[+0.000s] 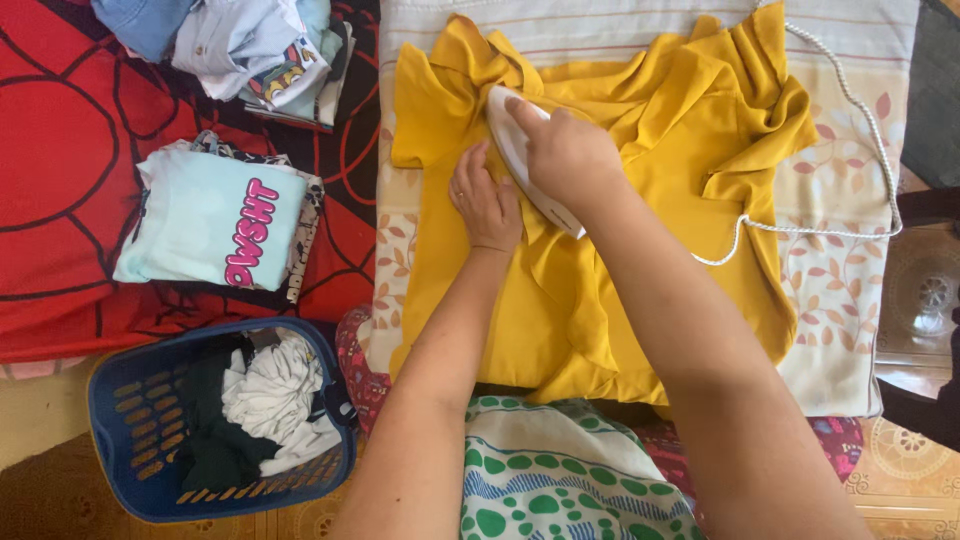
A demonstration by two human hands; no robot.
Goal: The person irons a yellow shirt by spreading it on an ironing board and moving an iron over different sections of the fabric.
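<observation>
A mustard-yellow garment (640,200) lies spread and partly bunched on a pale flower-patterned cloth (835,280). My right hand (565,150) grips a white iron (515,155) that rests on the garment's upper left part. Just left of the iron, my left hand (485,200) presses flat on the yellow fabric with fingers together. The iron's white braided cord (850,110) loops over the cloth to the right.
A folded light-blue printed shirt (215,225) lies on a red patterned sheet (60,150) at left, with a stack of folded clothes (250,50) above it. A blue laundry basket (115,420) with dark and white clothes stands at lower left. A glass dish (925,290) sits at right.
</observation>
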